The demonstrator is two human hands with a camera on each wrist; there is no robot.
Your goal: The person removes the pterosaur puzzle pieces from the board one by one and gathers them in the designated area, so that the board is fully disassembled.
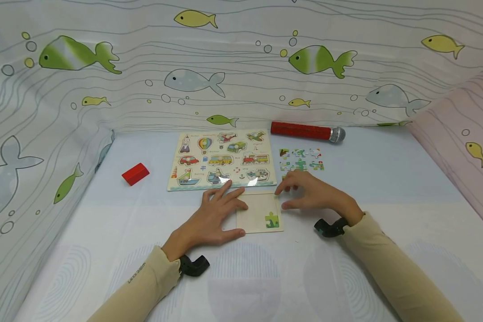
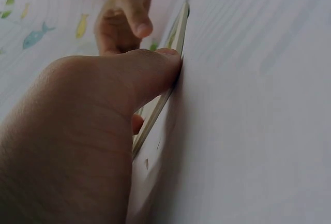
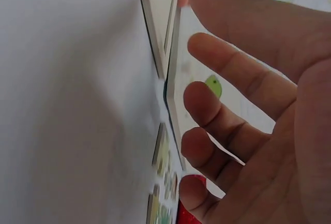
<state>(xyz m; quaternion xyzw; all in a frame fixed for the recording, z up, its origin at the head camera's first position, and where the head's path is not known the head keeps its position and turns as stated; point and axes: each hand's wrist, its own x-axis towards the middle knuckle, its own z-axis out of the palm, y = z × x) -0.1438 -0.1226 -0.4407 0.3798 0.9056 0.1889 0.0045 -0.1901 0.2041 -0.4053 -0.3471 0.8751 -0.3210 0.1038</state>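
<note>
A small wooden puzzle tray point(image 1: 254, 216) lies flat in front of the person, with one green puzzle piece point(image 1: 272, 221) in its lower right corner. My left hand point(image 1: 215, 215) rests at the tray's left side, fingers spread; its thumb point(image 2: 160, 69) touches the near edge and the other fingers reach over the left part and far edge. Just off the tray's right side hovers my right hand point(image 1: 311, 193), fingers loosely bent and apart, nothing visible between them. Several loose puzzle pieces point(image 1: 300, 165) lie beyond the right hand, which partly hides them.
Behind the tray lies a larger picture board point(image 1: 235, 150) with vehicle pieces. A red toy microphone point(image 1: 302, 130) lies at the back, and a red block point(image 1: 135, 174) on the left. Fish-patterned cloth point(image 1: 241, 53) rises behind and at the sides.
</note>
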